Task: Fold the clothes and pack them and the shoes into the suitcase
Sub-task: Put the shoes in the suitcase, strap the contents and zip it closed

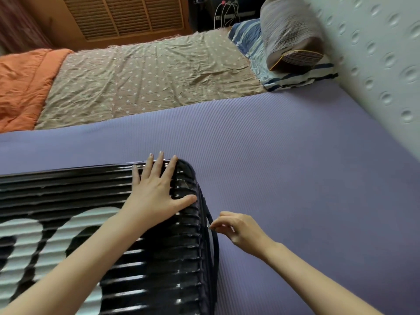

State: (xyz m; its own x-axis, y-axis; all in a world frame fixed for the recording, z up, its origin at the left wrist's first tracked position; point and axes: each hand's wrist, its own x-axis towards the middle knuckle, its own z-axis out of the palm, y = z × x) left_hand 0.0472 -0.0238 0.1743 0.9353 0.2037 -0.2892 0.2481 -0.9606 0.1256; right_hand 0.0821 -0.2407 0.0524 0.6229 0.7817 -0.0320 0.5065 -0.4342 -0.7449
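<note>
A glossy black ribbed suitcase point(95, 223) with white lettering lies flat and closed on the purple mat point(284, 167), filling the lower left. My left hand point(154, 192) presses flat on its lid near the far right corner, fingers straight and spread. My right hand point(238, 228) is at the suitcase's right edge and pinches the small zipper pull point(210, 227) on the zip track along the side. No clothes or shoes are in view.
Beyond the mat lies a bed with a star-patterned sheet point(147, 76), an orange blanket point(22, 83) at the left, and a striped pillow point(291, 35) on striped bedding at the right. A white dimpled wall point(375, 53) bounds the right side.
</note>
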